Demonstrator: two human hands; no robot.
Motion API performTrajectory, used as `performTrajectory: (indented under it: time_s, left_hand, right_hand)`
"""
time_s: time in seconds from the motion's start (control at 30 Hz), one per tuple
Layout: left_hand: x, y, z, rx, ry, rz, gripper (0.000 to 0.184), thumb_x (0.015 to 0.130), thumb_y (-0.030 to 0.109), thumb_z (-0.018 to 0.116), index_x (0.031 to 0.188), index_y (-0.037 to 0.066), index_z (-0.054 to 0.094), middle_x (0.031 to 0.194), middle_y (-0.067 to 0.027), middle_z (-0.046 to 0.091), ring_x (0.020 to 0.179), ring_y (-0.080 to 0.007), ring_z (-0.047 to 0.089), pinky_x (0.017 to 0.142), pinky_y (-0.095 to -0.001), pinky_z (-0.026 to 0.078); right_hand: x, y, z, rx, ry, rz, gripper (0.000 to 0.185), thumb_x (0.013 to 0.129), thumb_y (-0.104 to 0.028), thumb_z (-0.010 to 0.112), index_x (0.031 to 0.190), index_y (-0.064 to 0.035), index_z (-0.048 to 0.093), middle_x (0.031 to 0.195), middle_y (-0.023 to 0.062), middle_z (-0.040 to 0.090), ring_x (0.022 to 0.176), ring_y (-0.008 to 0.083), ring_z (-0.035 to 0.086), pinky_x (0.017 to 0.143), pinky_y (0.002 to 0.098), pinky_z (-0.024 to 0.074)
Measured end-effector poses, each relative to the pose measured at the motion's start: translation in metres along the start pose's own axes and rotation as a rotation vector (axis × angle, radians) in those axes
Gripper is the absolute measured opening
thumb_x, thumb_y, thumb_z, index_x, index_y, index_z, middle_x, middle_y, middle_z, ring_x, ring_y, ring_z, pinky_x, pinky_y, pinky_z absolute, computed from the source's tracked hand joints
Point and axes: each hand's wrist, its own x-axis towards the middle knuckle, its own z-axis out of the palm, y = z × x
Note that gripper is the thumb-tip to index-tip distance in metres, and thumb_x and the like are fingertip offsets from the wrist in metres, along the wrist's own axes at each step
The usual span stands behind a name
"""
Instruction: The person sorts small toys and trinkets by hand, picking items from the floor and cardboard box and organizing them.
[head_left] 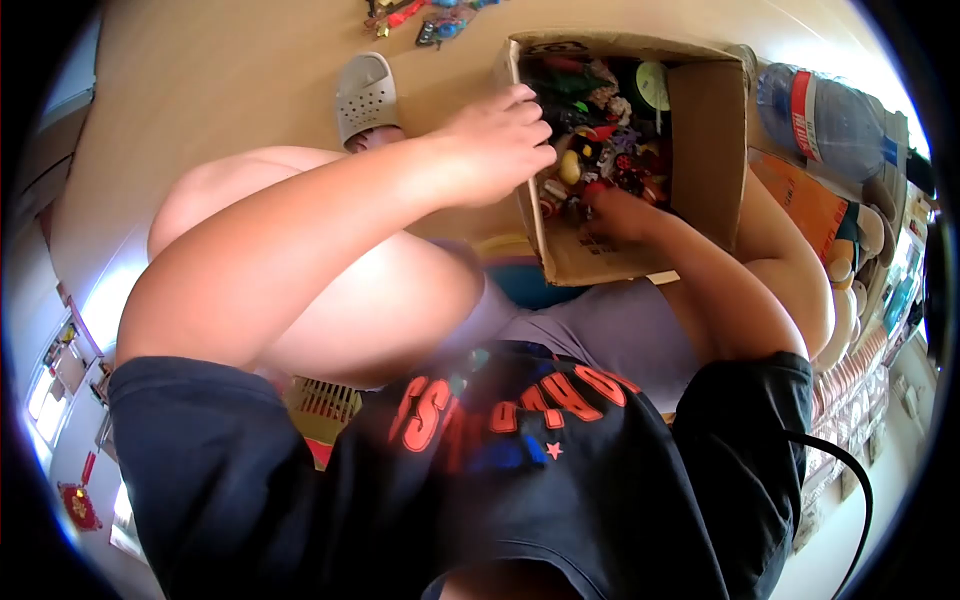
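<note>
An open cardboard box (705,140) is tilted between my knees, its opening towards me. Small mixed toys (610,125) lie in a heap inside it. My left hand (498,145) is closed over the box's left edge, fingers curled across the rim. My right hand (622,215) reaches into the lower part of the box, at the edge of the heap. Its fingertips are in shade by a small red piece (597,189); whether they grip it is unclear. Near them lies a yellowish rounded toy (570,167). A pale green round piece with a stick (653,86) rests higher up.
Several colourful small toys (440,20) lie on the floor beyond the box. A grey clog (366,95) is on my foot at the left. To the right are a large clear water bottle (835,120) and an orange printed box (800,205). A black cable (855,470) hangs at lower right.
</note>
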Motion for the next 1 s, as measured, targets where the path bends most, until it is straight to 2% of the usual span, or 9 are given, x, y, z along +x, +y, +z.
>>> performTrajectory:
  time_s: [0.23,0.33,0.43,0.63,0.7,0.77,0.83,0.93,1.0]
  left_hand:
    - [0.007,0.002,-0.004,-0.004,-0.075,-0.023,0.021,0.073,0.009,0.069,0.093,0.006,0.064,0.099,-0.0062,0.058,0.109,-0.0259,0.051,0.111,-0.0401,0.033]
    - [0.007,0.002,-0.002,0.006,-0.066,-0.028,0.02,0.074,0.009,0.068,0.093,0.005,0.064,0.099,-0.0065,0.058,0.109,-0.0262,0.051,0.109,-0.0398,0.035]
    - [0.007,0.003,-0.002,0.013,-0.059,-0.035,0.019,0.074,0.01,0.069,0.092,0.005,0.064,0.098,-0.0065,0.059,0.109,-0.0263,0.051,0.107,-0.04,0.036]
    - [0.009,0.013,-0.007,0.138,-0.174,-0.049,0.018,0.079,0.017,0.068,0.094,0.008,0.069,0.099,-0.0048,0.065,0.109,-0.0253,0.055,0.108,-0.0411,0.036]
    - [0.015,0.039,-0.007,0.316,-0.282,-0.143,0.018,0.081,0.02,0.065,0.095,0.01,0.072,0.1,-0.0045,0.067,0.108,-0.0249,0.057,0.109,-0.0423,0.035]
    - [0.011,0.074,0.01,0.55,-0.293,-0.218,0.024,0.083,0.024,0.063,0.099,0.01,0.076,0.112,-0.0073,0.07,0.119,-0.0254,0.056,0.115,-0.0468,0.03]
    - [0.02,0.09,0.008,0.428,-0.544,-0.122,0.027,0.088,0.026,0.061,0.104,0.011,0.077,0.12,-0.0081,0.069,0.121,-0.0269,0.055,0.115,-0.0491,0.029]
    - [0.029,0.107,0.011,0.496,-0.584,-0.186,0.032,0.093,0.027,0.055,0.114,0.011,0.073,0.114,-0.0062,0.071,0.116,-0.0297,0.059,0.113,-0.0491,0.029]
    - [0.051,0.116,0.049,0.506,-0.603,-0.206,0.034,0.094,0.025,0.057,0.123,0.011,0.069,0.122,-0.0049,0.067,0.117,-0.0291,0.058,0.107,-0.0538,0.035]
  right_hand:
    - [0.022,0.035,0.006,0.218,-0.053,-0.105,0.028,0.089,-0.018,0.06,0.109,0.0007,0.066,0.096,0.0172,0.069,0.092,0.0241,0.068,0.079,0.0378,0.0535]
    - [0.023,0.019,0.005,1.136,0.022,0.245,0.021,0.093,-0.014,0.057,0.108,-0.0024,0.067,0.095,0.0094,0.068,0.089,0.0163,0.066,0.076,0.033,0.0534]
    - [0.029,0.018,0.013,1.249,0.093,0.284,0.018,0.094,-0.015,0.057,0.106,-0.0049,0.067,0.097,0.0068,0.066,0.088,0.0169,0.065,0.074,0.0337,0.0542]
    - [0.026,0.011,0.006,1.089,0.047,0.296,0.018,0.093,-0.02,0.061,0.097,-0.0038,0.067,0.094,0.0098,0.069,0.087,0.0236,0.068,0.076,0.0392,0.0547]
    - [0.041,0.051,0.025,0.248,0.15,-0.033,0.02,0.091,-0.021,0.061,0.096,-0.0023,0.066,0.094,0.0153,0.068,0.088,0.0311,0.068,0.075,0.0427,0.054]
    - [0.046,0.008,-0.014,-0.134,0.28,-0.111,0.021,0.091,-0.021,0.061,0.096,-0.0013,0.065,0.095,0.0197,0.067,0.09,0.037,0.066,0.076,0.0456,0.0531]
    - [-0.004,-0.056,-0.05,-0.06,0.351,0.099,0.021,0.092,-0.02,0.059,0.098,-0.0006,0.064,0.097,0.0231,0.066,0.092,0.0414,0.063,0.077,0.0481,0.052]
    - [-0.032,-0.095,-0.079,-0.042,0.695,-0.208,0.019,0.093,-0.018,0.057,0.098,-0.0011,0.065,0.096,0.0203,0.067,0.089,0.0405,0.064,0.078,0.0475,0.0523]
    - [-0.049,-0.117,-0.098,-0.026,0.73,-0.268,0.014,0.094,-0.012,0.057,0.099,-0.0001,0.064,0.096,0.0181,0.066,0.087,0.0395,0.064,0.078,0.0442,0.0524]
